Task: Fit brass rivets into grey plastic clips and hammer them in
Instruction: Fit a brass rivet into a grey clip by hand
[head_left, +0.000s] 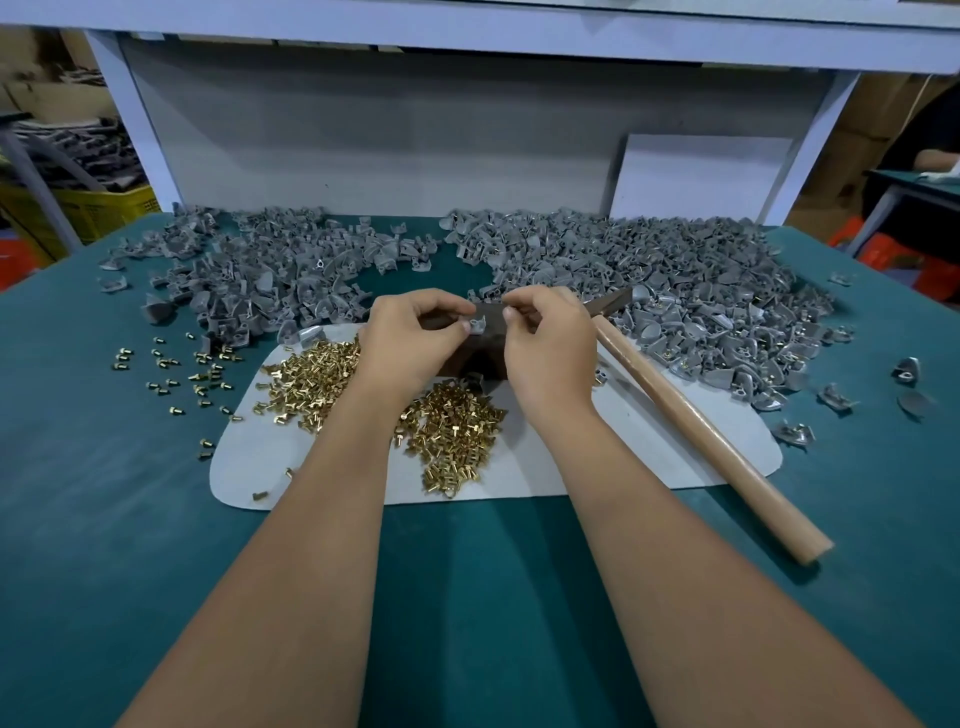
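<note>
My left hand (410, 338) pinches a small grey plastic clip (477, 326) between thumb and fingers, just over a dark metal block (480, 348). My right hand (545, 338) hovers close beside it with fingers curled in a pinch; whatever it holds is too small to make out. Brass rivets (452, 431) lie heaped on a white mat (571, 462) under my wrists. A hammer with a wooden handle (696, 431) lies to the right, its head behind my right hand.
Big piles of grey clips cover the back left (260, 280) and back right (691, 291) of the green table (104, 519). Loose rivets (192, 374) are scattered on the left. A white board (696, 176) leans on the back panel.
</note>
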